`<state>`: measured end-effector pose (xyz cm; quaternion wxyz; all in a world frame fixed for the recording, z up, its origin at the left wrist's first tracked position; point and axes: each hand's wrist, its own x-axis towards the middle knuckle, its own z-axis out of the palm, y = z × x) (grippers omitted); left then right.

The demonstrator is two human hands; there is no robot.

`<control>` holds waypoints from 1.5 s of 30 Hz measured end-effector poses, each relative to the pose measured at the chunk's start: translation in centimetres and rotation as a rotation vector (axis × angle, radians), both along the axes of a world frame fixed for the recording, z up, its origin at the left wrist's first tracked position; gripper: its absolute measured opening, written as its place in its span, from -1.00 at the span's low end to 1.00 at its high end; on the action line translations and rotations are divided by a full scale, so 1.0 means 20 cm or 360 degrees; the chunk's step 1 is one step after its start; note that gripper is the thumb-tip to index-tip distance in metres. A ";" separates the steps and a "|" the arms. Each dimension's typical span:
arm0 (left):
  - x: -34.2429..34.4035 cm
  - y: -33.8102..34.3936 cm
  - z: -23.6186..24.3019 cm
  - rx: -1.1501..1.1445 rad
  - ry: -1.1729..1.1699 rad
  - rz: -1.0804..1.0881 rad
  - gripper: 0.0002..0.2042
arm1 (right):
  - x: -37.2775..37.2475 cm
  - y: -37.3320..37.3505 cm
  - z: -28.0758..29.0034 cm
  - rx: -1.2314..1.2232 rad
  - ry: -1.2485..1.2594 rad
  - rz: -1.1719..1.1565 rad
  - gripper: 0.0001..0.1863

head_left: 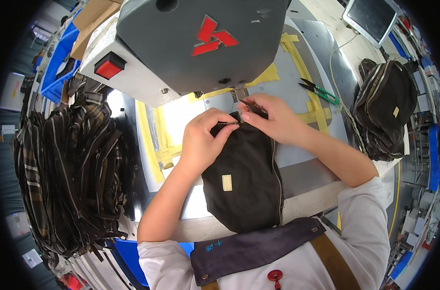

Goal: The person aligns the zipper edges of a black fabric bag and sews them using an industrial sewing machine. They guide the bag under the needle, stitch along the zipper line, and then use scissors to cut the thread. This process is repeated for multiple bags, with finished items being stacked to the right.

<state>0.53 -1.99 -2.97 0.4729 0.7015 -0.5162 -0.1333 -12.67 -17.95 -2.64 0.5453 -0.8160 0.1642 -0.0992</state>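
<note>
A dark brown fabric pouch (244, 179) with a small pale label and a zipper along its right side lies on the sewing machine table. My left hand (203, 140) pinches its top edge at the left. My right hand (273, 118) grips the same top corner from the right, fingertips close to the presser foot (239, 93) of the grey sewing machine head (200, 43). Both hands meet at the pouch's upper end, just below the needle area.
A heap of dark zipper strips and plaid fabric (70, 164) fills the left. Finished dark pouches (386, 108) are stacked at the right. Green-handled thread snips (320, 91) lie on the table with yellow tape lines (309, 104). Blue bins (60, 63) stand far left.
</note>
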 end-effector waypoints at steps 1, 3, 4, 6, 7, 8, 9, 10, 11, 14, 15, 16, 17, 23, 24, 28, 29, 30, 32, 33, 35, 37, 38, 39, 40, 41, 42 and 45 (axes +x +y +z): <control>0.00 0.00 0.00 0.0007 0.0032 -0.0003 -0.88 | -0.02 0.01 -0.03 -0.0084 -0.0177 -0.0041 -0.78; 0.01 0.00 0.00 -0.0004 0.0060 -0.0036 -0.88 | -0.04 0.02 -0.04 -0.0270 -0.0395 -0.0072 -0.79; 0.02 0.00 -0.01 -0.0007 0.0072 -0.0051 -0.88 | -0.04 0.03 -0.04 -0.0370 -0.0437 -0.0061 -0.81; 0.02 0.00 -0.01 0.0003 0.0080 -0.0053 -0.88 | -0.04 0.03 -0.04 -0.0454 -0.0469 -0.0044 -0.84; 0.02 0.00 -0.01 0.0007 0.0085 -0.0059 -0.88 | -0.03 0.03 -0.02 -0.0440 -0.0457 -0.0043 -0.86; 0.02 0.00 0.00 0.0044 0.0163 -0.0005 -0.88 | -0.02 0.02 -0.01 -0.0426 -0.0445 -0.0041 -0.87; 0.01 0.00 0.01 0.0081 0.0241 0.0049 -0.88 | -0.02 0.02 0.00 -0.0440 -0.0467 -0.0003 -0.88; 0.00 0.00 0.02 0.0118 0.0318 0.0104 -0.87 | -0.01 0.01 0.00 -0.0455 -0.0491 0.0035 -0.88; 0.00 0.00 0.02 0.0087 0.0314 0.0115 -0.87 | -0.01 0.01 0.01 -0.0469 -0.0515 0.0073 -0.88; -0.01 0.00 0.00 0.0037 0.0274 0.0098 -0.85 | -0.01 0.00 0.01 -0.0564 -0.0409 0.0161 -0.91; -0.01 0.00 0.01 0.0048 0.0240 0.0062 -0.85 | -0.01 0.00 0.01 -0.0602 -0.0378 0.0194 -0.90; 0.00 0.00 0.01 0.0058 0.0208 0.0019 -0.85 | -0.01 0.00 0.01 -0.0640 -0.0345 0.0222 -0.88; 0.00 0.00 0.01 0.0073 0.0200 -0.0019 -0.86 | -0.01 -0.01 0.01 -0.0679 -0.0311 0.0250 -0.87; 0.01 0.01 0.01 0.0066 0.0192 -0.0174 -0.89 | 0.03 -0.04 0.01 0.0115 0.0006 0.0095 -0.79; 0.00 0.01 0.02 0.0052 0.0186 -0.0183 -0.89 | 0.02 -0.04 0.04 0.0042 0.0039 0.0205 -0.78; -0.01 0.02 0.01 0.0055 0.0087 -0.0107 -0.89 | 0.03 -0.05 0.01 0.0245 0.0259 0.0199 -0.77; -0.01 0.01 0.02 0.0125 0.0126 -0.0065 -0.89 | 0.03 -0.03 -0.01 0.0312 0.0229 0.0127 -0.78; -0.01 0.00 0.04 0.0196 0.0165 -0.0022 -0.89 | 0.03 -0.02 -0.02 0.0379 0.0199 0.0055 -0.78; 0.00 0.00 0.04 0.0270 0.0261 0.0037 -0.89 | 0.02 -0.03 -0.02 0.0408 0.0176 0.0110 -0.80; 0.00 0.00 0.01 0.0276 0.0317 0.0050 -0.89 | 0.02 -0.04 -0.02 0.0423 0.0164 0.0138 -0.80; 0.02 0.01 0.00 0.0315 0.0422 0.0053 -0.90 | -0.02 -0.01 -0.02 0.0223 -0.0028 0.0185 -0.83; 0.04 0.01 0.02 0.0380 0.0518 0.0032 -0.90 | -0.03 0.00 -0.03 0.0171 -0.0055 0.0187 -0.85; 0.04 0.01 0.01 0.0399 0.0529 0.0026 -0.90 | -0.02 0.00 -0.03 0.0218 0.0013 0.0167 -0.85; 0.04 0.01 0.01 0.0417 0.0539 0.0020 -0.90 | -0.02 0.00 -0.02 0.0264 0.0082 0.0146 -0.85; 0.04 0.01 0.01 0.0432 0.0552 0.0012 -0.90 | -0.02 0.00 -0.01 0.0221 0.0088 0.0109 -0.83; 0.02 0.01 0.01 0.0388 0.0488 0.0059 -0.90 | -0.01 0.02 0.00 0.0177 0.0094 0.0072 -0.81; 0.00 0.00 0.01 0.0344 0.0424 0.0107 -0.89 | -0.01 0.03 0.00 0.0133 0.0101 0.0035 -0.79; 0.00 0.01 -0.02 0.0023 -0.0122 0.0077 -0.88 | 0.00 0.04 0.00 0.0106 0.0124 -0.0034 -0.80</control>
